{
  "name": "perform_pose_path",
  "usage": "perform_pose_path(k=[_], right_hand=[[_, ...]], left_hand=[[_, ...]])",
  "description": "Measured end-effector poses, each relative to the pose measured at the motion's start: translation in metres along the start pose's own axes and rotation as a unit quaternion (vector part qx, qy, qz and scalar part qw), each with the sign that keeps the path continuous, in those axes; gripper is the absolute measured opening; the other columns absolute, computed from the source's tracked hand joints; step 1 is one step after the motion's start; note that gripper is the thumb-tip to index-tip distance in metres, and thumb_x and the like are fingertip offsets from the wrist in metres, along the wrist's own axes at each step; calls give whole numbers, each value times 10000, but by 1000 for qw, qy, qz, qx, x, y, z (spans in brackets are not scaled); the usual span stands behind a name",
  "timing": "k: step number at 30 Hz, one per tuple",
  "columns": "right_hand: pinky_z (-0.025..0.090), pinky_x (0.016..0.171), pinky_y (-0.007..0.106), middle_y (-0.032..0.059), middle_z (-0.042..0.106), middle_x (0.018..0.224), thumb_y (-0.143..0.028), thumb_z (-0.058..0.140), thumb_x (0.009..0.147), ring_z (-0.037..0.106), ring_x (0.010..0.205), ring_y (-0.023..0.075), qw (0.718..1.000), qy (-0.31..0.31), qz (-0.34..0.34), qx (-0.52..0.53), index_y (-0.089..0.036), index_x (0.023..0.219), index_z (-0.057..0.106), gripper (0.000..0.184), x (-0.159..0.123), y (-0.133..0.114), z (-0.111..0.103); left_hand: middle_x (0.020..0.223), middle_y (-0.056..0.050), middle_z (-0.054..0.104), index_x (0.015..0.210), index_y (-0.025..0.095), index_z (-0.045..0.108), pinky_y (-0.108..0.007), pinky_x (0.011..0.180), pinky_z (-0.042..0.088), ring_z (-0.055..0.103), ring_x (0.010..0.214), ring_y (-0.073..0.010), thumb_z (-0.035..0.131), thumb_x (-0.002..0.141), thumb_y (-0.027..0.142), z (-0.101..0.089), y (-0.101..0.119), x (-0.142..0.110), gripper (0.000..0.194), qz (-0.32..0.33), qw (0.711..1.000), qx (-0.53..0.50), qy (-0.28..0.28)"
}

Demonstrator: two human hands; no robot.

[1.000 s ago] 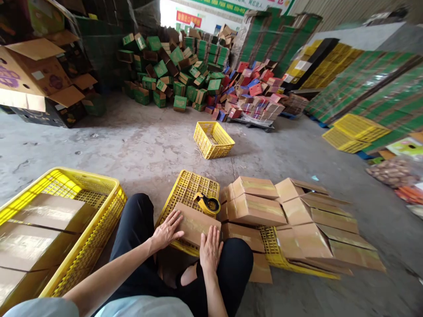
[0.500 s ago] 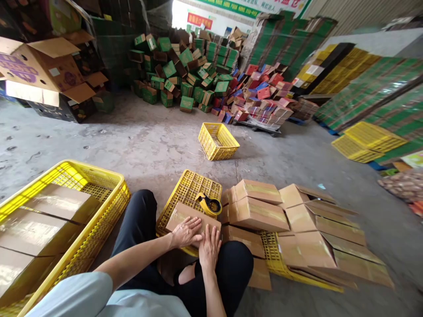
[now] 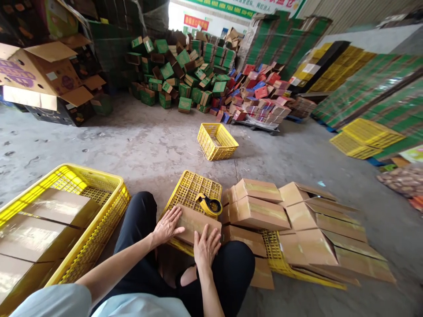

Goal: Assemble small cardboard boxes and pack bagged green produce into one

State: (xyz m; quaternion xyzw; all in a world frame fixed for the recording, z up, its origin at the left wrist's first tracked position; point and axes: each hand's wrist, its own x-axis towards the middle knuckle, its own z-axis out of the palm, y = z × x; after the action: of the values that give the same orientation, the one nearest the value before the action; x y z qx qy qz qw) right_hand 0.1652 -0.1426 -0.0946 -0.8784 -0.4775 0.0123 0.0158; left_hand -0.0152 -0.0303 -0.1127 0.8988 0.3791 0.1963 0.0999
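Note:
A brown cardboard box [image 3: 193,222] lies on an upturned yellow plastic crate [image 3: 188,187] between my knees. My left hand [image 3: 168,224] rests flat at the box's left end, fingers stretched out and thumb spread. At the right end, my right hand [image 3: 207,246] lies over the near edge with its fingers apart. Neither hand grips anything. Just behind the box, a yellow and black tape dispenser [image 3: 209,204] sits on the crate.
Flattened or folded cardboard boxes [image 3: 261,211] are piled to my right over a yellow crate [image 3: 272,251]. A large yellow crate [image 3: 124,189] holding taped boxes stands at my left. Ahead on the concrete floor is a smaller yellow crate [image 3: 218,152], with heaped green boxes [image 3: 185,90] beyond.
My hands have moved apart along the box: the left slid to its left end, and the right shifted slightly nearer to me. The box and tape dispenser stay put.

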Motion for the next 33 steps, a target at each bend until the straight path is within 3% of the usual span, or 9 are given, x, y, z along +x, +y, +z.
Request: perform_pose_path(k=[5,8,11,13,17,21,25,28,33], right_hand=[[195,1209,714,132,295,1714,-491,387,1052,224,1578,434,989,-40,-126,59,-291,1639,302,626,-13,-44,10],[203,1235,658,106,302,1713,-451,385,1051,224,1592,371,982,-57,-170,64,-296,1656,217,647,-17,-47,15],[204,1263,583,70,265,1725,-410,322,1070,237,1598,290,983,-53,-167,54,-291,1665,174,624,-19,-26,13],[210,1264,581,82,260,1722,-448,285,1079,261,1591,290,987,-42,-146,45,-257,1664,209,620,-22,-4,10],[309,1232,564,181,331,1681,-546,220,1075,325,1561,339,995,-3,-92,32,-101,1634,309,720,-31,35,7],[364,1203,535,272,323,1659,-587,176,1064,386,1523,390,997,21,-58,40,26,1593,342,827,-37,50,12],[333,1204,587,333,286,1651,-626,205,1046,346,1528,452,997,48,-44,51,73,1579,332,888,-38,38,22],[296,1218,617,349,281,1646,-633,293,1032,288,1548,467,995,49,-68,61,79,1584,307,902,-39,19,29],[279,1259,537,202,310,1692,-339,375,1033,277,1579,348,982,25,-168,78,-70,1652,230,691,-47,-13,38]], left_hand=[[1624,-165,438,1674,194,227,-528,1200,407,399,1520,-338,305,1060,633,8,28,-4,758,32,998,-48,-22],[1643,-162,404,1680,186,177,-470,1202,410,411,1517,-312,305,1051,651,10,34,-6,793,47,997,-50,-40],[1660,-148,379,1681,179,166,-446,1212,398,403,1524,-292,321,1026,691,7,27,-11,846,75,996,-33,-43],[1660,-137,385,1681,185,176,-453,1224,382,399,1526,-289,329,1013,708,3,21,-14,861,86,995,-22,-42],[1667,-130,378,1674,185,227,-460,1236,359,383,1534,-304,334,1006,723,-5,14,-23,865,71,997,4,-38],[1682,-126,348,1673,189,237,-460,1224,372,360,1545,-307,304,1020,715,-14,9,-40,842,39,998,29,-36],[1683,-142,338,1677,187,221,-489,1233,356,331,1557,-317,319,1007,732,-17,11,-52,869,24,999,37,-27],[1669,-161,360,1658,172,291,-518,1233,354,341,1550,-338,340,997,739,-12,23,-49,873,16,999,29,-27],[1644,-132,416,1628,193,365,-485,1231,380,390,1532,-292,329,1040,670,-4,48,-35,758,73,994,-32,-76]])
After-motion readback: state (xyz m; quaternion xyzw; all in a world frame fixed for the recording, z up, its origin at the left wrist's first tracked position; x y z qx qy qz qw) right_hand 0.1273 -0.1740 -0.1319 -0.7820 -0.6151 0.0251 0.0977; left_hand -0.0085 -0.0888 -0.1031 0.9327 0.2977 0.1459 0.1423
